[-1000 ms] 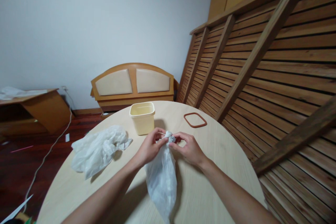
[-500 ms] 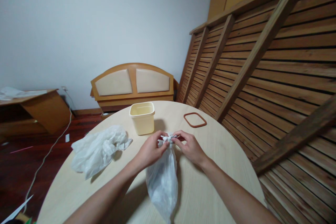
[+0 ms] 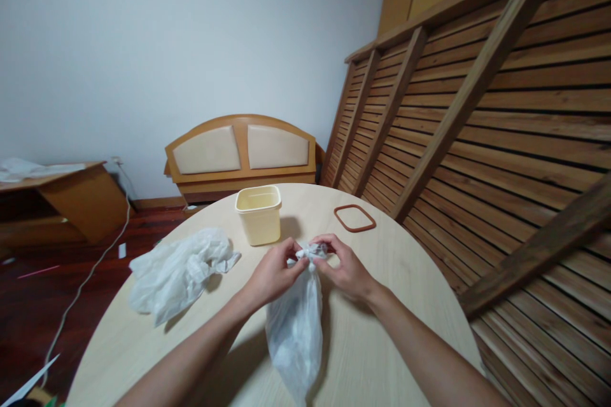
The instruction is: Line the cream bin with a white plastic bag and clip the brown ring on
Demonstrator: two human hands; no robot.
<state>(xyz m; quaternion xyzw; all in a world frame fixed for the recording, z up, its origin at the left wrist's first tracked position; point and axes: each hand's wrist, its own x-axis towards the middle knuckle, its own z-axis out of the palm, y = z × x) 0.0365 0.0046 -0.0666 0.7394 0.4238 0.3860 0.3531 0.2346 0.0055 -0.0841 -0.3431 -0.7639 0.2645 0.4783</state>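
A white plastic bag [image 3: 296, 324] hangs down toward me over the table, its top bunched into what looks like a knot. My left hand [image 3: 277, 270] pinches the left side of that bunched top between thumb and fingers. On the other side, my right hand [image 3: 344, 267] has its thumb and fingers closed on the right part of the same bunch. The bag's body looks slack and crumpled, and its contents, if any, cannot be made out. Just beyond my left hand stands a pale yellow square bin [image 3: 260, 219], upright with its top uncovered.
A second crumpled white plastic bag [image 3: 184, 273] lies at the left of the round table [image 3: 401, 331]. A brown rounded-square ring [image 3: 354, 218] lies flat at the back right. A slatted wooden frame [image 3: 477, 140] leans along the right. A cable [image 3: 90, 283] runs across the floor.
My fingers have shifted slightly on the bunched top; the right hand has moved up a little, and the knot looks fuller between the hands. Everything else is unmoved.
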